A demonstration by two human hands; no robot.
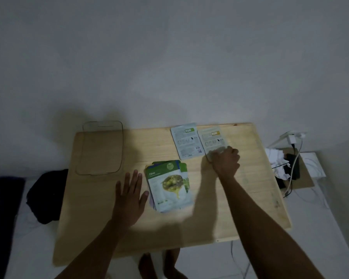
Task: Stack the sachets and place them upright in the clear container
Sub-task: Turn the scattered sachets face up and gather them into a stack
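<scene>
A loose stack of sachets [168, 188] lies face up in the middle of the wooden table [240, 208], the top one green and white with an olive picture. My left hand [130, 193] rests flat and open just left of the stack. Two more sachets lie face down at the back: one with a green label [185, 140] and one with a yellow label [213, 140]. My right hand [226, 161] pinches the near edge of the yellow-label sachet. The clear container [101, 148] stands empty at the table's back left corner.
A white wall rises directly behind the table. Dark clothing [45, 195] lies on the floor to the left. On the right are a charger and cables [292, 150] and crumpled white paper [276, 161]. My feet show below the table's near edge.
</scene>
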